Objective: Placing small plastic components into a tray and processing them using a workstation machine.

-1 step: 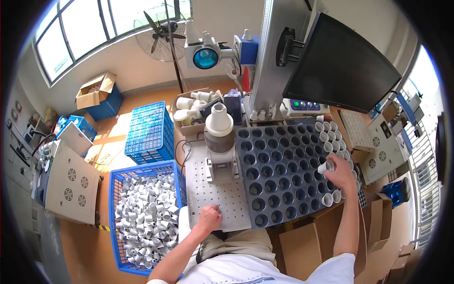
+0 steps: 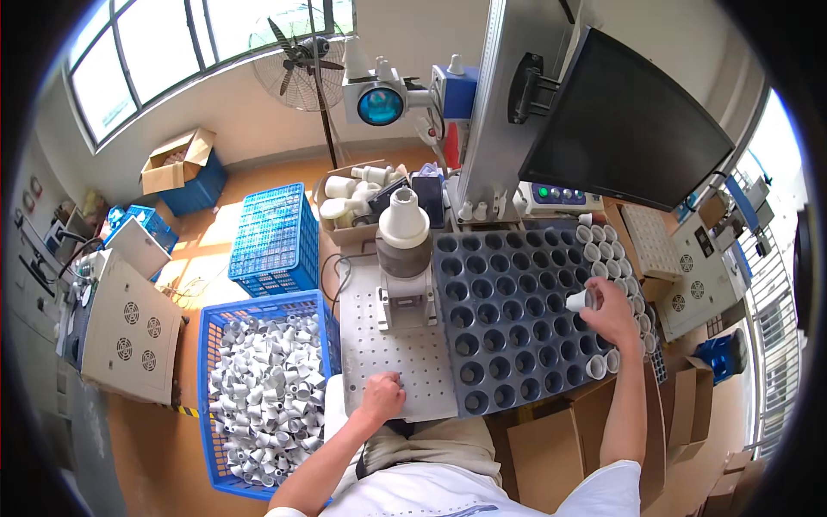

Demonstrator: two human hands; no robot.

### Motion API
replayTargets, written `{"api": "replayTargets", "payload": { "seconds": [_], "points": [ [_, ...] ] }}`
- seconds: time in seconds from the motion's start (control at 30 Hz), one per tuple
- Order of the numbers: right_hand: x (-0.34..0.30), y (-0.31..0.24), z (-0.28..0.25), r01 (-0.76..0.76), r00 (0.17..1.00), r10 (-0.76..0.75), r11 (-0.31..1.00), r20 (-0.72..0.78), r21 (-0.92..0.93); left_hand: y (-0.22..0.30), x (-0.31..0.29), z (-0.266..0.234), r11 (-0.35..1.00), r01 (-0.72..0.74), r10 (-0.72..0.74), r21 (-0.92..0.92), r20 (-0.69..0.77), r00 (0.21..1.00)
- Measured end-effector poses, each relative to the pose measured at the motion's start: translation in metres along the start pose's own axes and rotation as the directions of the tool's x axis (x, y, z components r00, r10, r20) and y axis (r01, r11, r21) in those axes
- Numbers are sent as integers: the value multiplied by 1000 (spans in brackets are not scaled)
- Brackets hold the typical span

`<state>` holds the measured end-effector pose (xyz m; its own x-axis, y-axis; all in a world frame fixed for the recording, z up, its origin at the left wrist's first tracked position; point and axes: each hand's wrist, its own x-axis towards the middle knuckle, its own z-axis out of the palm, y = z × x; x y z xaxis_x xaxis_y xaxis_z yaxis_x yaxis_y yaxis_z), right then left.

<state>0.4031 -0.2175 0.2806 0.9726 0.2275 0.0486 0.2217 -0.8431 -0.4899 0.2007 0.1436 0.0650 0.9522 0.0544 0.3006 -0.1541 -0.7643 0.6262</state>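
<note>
White pipe fittings [image 2: 267, 392] fill the blue crate [image 2: 209, 327] at far left. The left hand [image 2: 382, 396] rests clenched, empty it seems, on the perforated plate [image 2: 405, 358]. The right hand [image 2: 610, 312] grips one white fitting [image 2: 578, 301] over the dark socket tray [image 2: 517, 319].

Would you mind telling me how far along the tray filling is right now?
Early. Only the right edge of the dark pocketed tray holds white fittings. The right hand holds one white fitting over that side; the left hand rests on the perforated plate. Most pockets are empty, and the blue crate is full.
</note>
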Motion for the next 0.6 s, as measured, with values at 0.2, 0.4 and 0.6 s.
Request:
{"api": "replayTargets", "payload": {
  "seconds": [0.2,0.4,0.6],
  "points": [
    [60,-93,127,170,982,-189,911,12,376,-3,-2,-4,1000,11,-12,-20,-49,999],
    [90,-106,197,307,944,-181,789,-276,532,0,-1,0,999,-24,22,-25,-79,997],
    [87,-105,201,289,944,-121,752,-307,593,0,-2,-3,1000,-2,1,-8,-27,1000]
  ]
}}
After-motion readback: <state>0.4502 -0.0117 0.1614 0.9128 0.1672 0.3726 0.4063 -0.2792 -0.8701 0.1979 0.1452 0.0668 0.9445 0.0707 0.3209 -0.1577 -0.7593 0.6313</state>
